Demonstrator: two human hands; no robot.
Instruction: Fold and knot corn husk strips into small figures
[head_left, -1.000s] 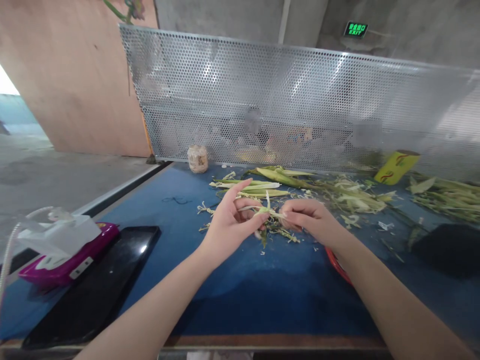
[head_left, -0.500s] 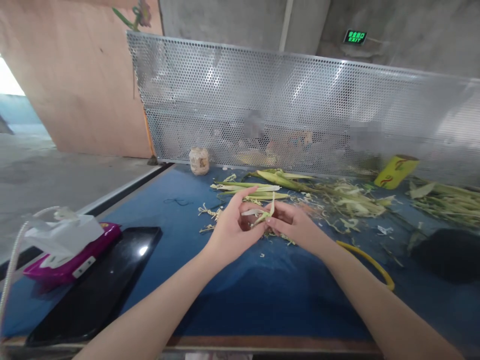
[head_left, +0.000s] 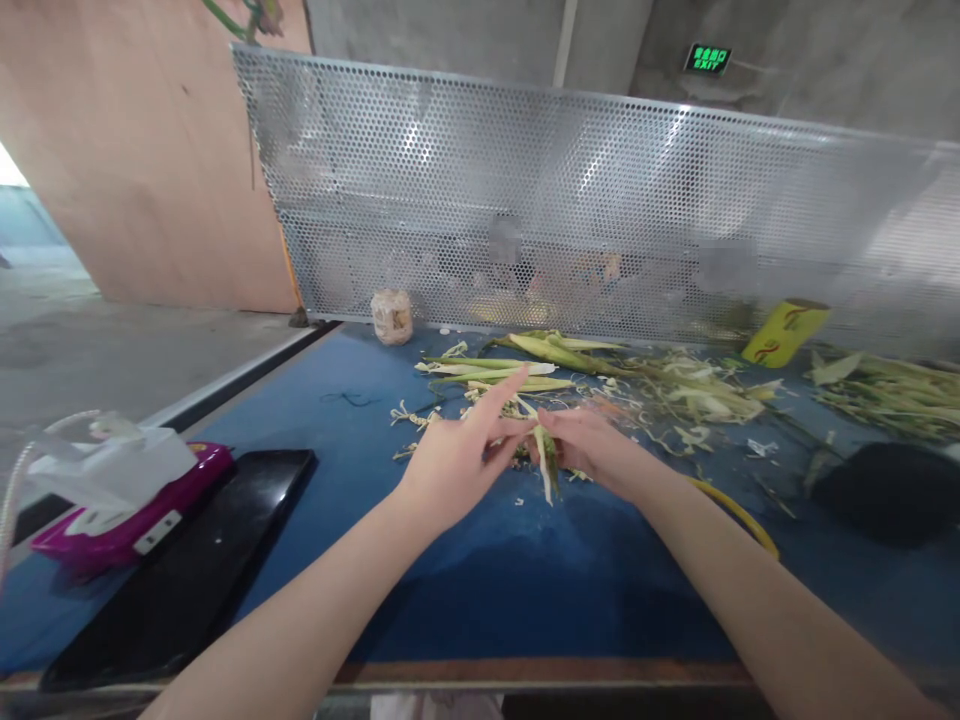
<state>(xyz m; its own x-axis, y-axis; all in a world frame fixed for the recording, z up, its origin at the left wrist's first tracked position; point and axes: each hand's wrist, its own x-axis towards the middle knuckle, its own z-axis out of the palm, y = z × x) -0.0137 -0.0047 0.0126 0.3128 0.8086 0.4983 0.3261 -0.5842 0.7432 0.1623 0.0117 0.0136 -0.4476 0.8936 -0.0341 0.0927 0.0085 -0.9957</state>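
A small pale green strip of husk [head_left: 548, 470] hangs down between my hands over the blue table [head_left: 465, 590]. My left hand [head_left: 459, 452] pinches at its top, the index finger stretched up and forward. From the right, my right hand [head_left: 592, 445] has its fingers closed on the same strip; some fingertips are hidden. Just beyond the hands lie long green husk leaves [head_left: 495, 372] and a larger green leaf bundle [head_left: 559, 352]. Small pale braided pieces [head_left: 412, 415] are beside my left hand.
A black tray [head_left: 180, 570] and a magenta box with white tissue [head_left: 135, 500] are left. Behind stand a whitish jar [head_left: 392, 318], a yellow can [head_left: 785, 333] and a perforated metal screen [head_left: 465, 180]. Right are husk shreds [head_left: 697, 390], a yellow ring [head_left: 739, 512] and a dark round object [head_left: 892, 492].
The husk strip, which pointed up between my fingers, now hangs down toward me. My hands have turned palms more downward, and the view has shifted slightly.
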